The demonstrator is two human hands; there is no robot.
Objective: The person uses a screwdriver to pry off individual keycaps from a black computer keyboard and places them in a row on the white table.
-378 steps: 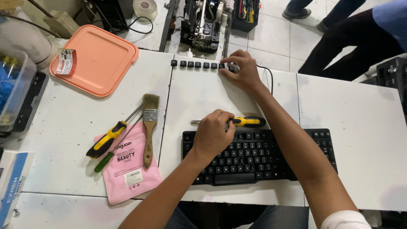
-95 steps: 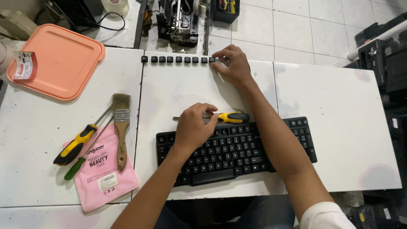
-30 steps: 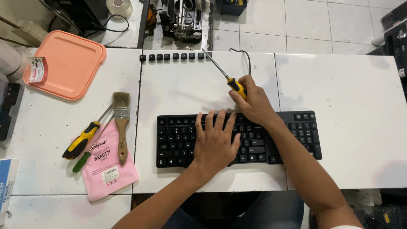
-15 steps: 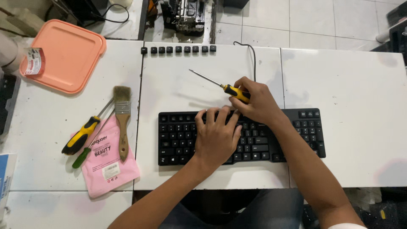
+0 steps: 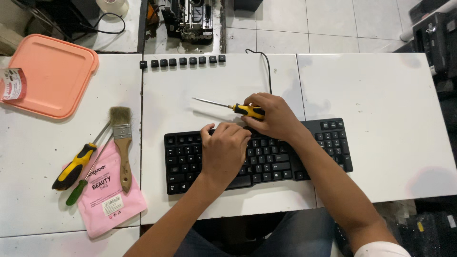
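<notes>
keyboard point(image 5: 304, 157), black and wired, lies along the near edge of the middle white table panel point(image 5: 209, 85), its cable running off the far edge. only the head view shows this moment. the left hand point(image 5: 223, 150) rests palm down on the keys, fingers curled toward the top row, gripping nothing. the right hand point(image 5: 273, 116) is wrapped around the yellow-and-black handle of a screwdriver point(image 5: 228, 105), which lies nearly flat just beyond the keyboard's far edge with its shaft pointing left. a row of loose black keycaps point(image 5: 183, 61) sits in a line at the far edge of the panel, well apart from both hands.

between keyboard and keycaps the tabletop is bare, leaving room there; the right panel point(image 5: 381, 95) is bare too. to the left, past the seam, lie a paintbrush point(image 5: 123, 143), a yellow-handled screwdriver point(image 5: 76, 164) and a green-handled tool point(image 5: 78, 190), all partly on a pink pouch point(image 5: 112, 204) close to the near edge. an orange lid point(image 5: 54, 74) with a small roll point(image 5: 12, 84) on it sits at the far left.

compared with half a second ago, the right hand has drawn the screwdriver nearer the keyboard and laid it flatter, while the left hand stays on the keys. a few seconds back the right hand was up at the keycap row and the screwdriver lay loose by the left hand.
</notes>
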